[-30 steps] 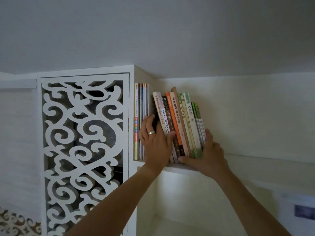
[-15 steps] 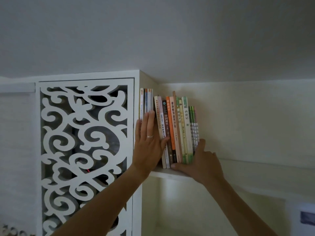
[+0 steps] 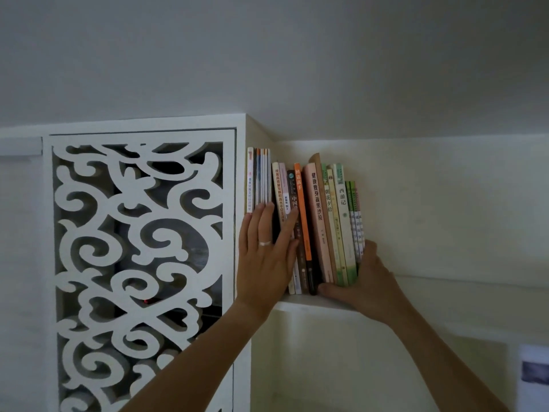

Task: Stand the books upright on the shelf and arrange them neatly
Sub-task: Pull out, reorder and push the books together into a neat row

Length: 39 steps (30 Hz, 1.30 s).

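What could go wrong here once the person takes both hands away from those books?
The right hand props the thin green books at the row's open end, with no bookend visible; released, they may lean or topple rightwards. The left hand lies flat over the spines near the thin books by the cabinet wall, and a dark gap beside them could let neighbours tilt.

Dim room, white scrollwork panel (image 3: 139, 263)

Single head-worn view, looking forward and upward from below, close to shelf (image 3: 309, 303), ceiling (image 3: 267, 55) above
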Motion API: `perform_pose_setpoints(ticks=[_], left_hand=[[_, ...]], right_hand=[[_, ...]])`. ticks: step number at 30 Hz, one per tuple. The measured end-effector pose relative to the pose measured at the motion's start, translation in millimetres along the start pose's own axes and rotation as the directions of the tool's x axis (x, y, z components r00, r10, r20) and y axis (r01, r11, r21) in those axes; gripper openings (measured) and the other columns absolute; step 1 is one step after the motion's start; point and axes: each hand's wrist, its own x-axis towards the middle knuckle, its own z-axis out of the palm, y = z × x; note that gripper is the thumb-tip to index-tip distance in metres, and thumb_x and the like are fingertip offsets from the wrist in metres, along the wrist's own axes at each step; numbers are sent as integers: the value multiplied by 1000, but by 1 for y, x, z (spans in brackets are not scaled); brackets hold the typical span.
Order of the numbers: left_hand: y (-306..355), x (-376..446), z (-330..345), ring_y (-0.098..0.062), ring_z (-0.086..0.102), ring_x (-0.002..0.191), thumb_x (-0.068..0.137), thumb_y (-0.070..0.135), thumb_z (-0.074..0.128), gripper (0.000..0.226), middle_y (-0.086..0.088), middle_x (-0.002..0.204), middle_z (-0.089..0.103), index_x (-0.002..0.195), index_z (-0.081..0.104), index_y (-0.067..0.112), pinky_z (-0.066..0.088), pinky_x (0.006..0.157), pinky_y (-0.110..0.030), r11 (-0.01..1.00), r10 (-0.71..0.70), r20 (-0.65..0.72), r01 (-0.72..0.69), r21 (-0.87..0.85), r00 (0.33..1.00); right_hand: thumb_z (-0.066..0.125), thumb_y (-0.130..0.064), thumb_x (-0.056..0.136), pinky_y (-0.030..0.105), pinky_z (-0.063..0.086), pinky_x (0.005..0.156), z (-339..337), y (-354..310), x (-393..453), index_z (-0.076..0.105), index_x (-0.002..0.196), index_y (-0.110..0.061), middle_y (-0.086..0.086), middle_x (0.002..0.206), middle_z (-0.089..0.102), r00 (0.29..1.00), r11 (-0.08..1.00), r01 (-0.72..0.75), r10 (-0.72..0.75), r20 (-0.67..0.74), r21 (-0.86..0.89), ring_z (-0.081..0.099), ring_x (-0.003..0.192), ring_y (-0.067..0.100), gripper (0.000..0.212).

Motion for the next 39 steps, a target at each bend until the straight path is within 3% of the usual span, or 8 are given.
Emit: perform_pose_setpoints(ticks=[7, 14, 19, 25, 32, 35, 37, 39], left_hand=[[1, 0, -6, -36, 26, 155, 104, 35, 58, 58, -23, 161, 36, 157, 42, 19, 24, 125, -55, 998, -9, 14, 10, -62, 1000], [2, 0, -5, -36, 31, 152, 101, 42, 55, 61, -22, 158, 40, 156, 44, 17, 23, 125, -55, 999, 0, 33, 1, -39, 999], [7, 46, -11, -28, 48, 125, 101, 41, 52, 58, -14, 138, 52, 153, 47, 16, 34, 105, -41, 995, -98, -13, 97, -9, 995], [17, 91, -14, -27, 40, 128, 100, 48, 46, 52, -9, 139, 44, 146, 48, 26, 34, 105, -43, 976, -217, 74, 213, 52, 973], [33, 94, -21, -24, 47, 115, 89, 32, 70, 41, -8, 124, 48, 124, 50, 25, 37, 95, -39, 899, -392, 11, 386, -209, 920], [45, 84, -33, -6, 55, 105, 95, 11, 66, 55, 0, 121, 52, 139, 36, 23, 53, 88, -27, 821, -354, 88, 355, -447, 931], [53, 72, -38, 7, 60, 95, 102, 12, 61, 65, 11, 116, 55, 153, 24, 26, 52, 77, -9, 734, -391, 162, 413, -539, 906], [61, 59, -39, 5, 66, 88, 105, 19, 57, 63, 13, 110, 58, 157, 20, 22, 54, 69, -9, 677, -479, 220, 517, -524, 850]], right_hand=[[90, -65, 46, 47, 56, 96, 3, 5, 3, 18, 136, -42, -6, 129, 49, 998, 992, 57, -54, -30, 112, 53, 121, 20, 117], [92, -60, 44, 53, 53, 101, 3, 3, 6, -15, 155, -43, -1, 144, 42, 992, 984, 119, -113, -47, 136, 46, 132, 22, 155], [91, -63, 47, 54, 53, 100, 4, 4, 7, -13, 154, -47, -5, 142, 47, 993, 981, 118, -115, -30, 156, 51, 128, 23, 150], [87, -69, 45, 56, 53, 98, 5, 7, 7, -8, 155, -43, -3, 142, 47, 993, 982, 117, -114, -28, 150, 51, 128, 26, 148], [84, -75, 41, 57, 54, 95, 7, 5, 7, -5, 155, -43, 2, 138, 49, 995, 990, 94, -91, -36, 104, 52, 125, 30, 148], [84, -74, 40, 58, 54, 95, 7, 5, 9, -6, 155, -43, 3, 138, 50, 996, 990, 79, -74, -42, 116, 53, 124, 31, 150], [86, -69, 42, 59, 53, 95, 6, 3, 6, -10, 155, -45, 6, 138, 50, 995, 989, 86, -80, -55, 122, 53, 125, 34, 150], [89, -58, 47, 62, 51, 98, 2, -3, 0, -17, 153, -48, 9, 142, 43, 993, 988, 89, -78, -88, 128, 48, 128, 35, 151]])
